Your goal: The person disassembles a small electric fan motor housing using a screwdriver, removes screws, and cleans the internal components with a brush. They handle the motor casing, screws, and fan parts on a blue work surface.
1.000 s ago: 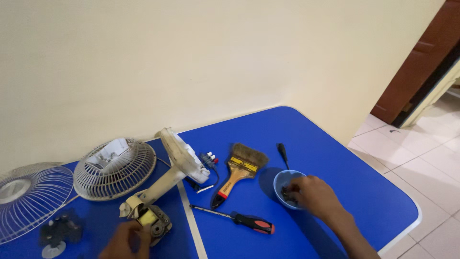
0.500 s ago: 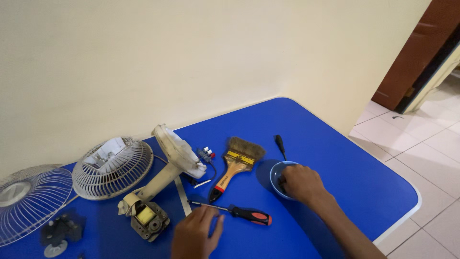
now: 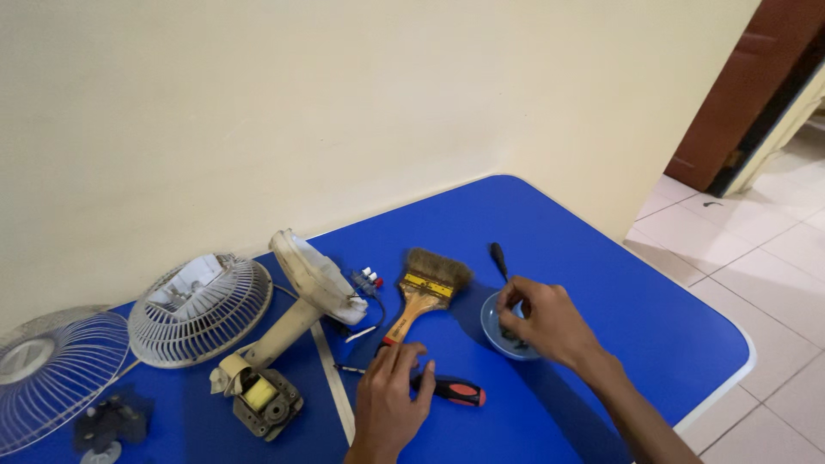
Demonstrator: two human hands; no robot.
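Note:
My left hand (image 3: pixel 391 402) lies flat on the blue table (image 3: pixel 601 258), its fingers over the shaft of a red-and-black screwdriver (image 3: pixel 451 391). My right hand (image 3: pixel 546 320) reaches into a small blue bowl (image 3: pixel 498 331), fingertips pinched over small dark parts inside. A wooden-handled paintbrush (image 3: pixel 421 299) lies between the two hands. A black-handled tool (image 3: pixel 498 258) rests just behind the bowl. A cream fan stand (image 3: pixel 301 296) with its bare motor (image 3: pixel 265 402) lies to the left of my left hand.
Two fan grilles, one white (image 3: pixel 199 309) and one wire (image 3: pixel 47 374), lie at the left. A dark fan part (image 3: pixel 107 421) sits near the front left. A small connector with red and white ends (image 3: pixel 368 279) lies by the stand. Tiled floor (image 3: pixel 748 249) and a doorway are at the right.
My left hand has moved from the motor rightward onto the screwdriver. My right hand stays at the blue bowl. The view has shifted slightly.

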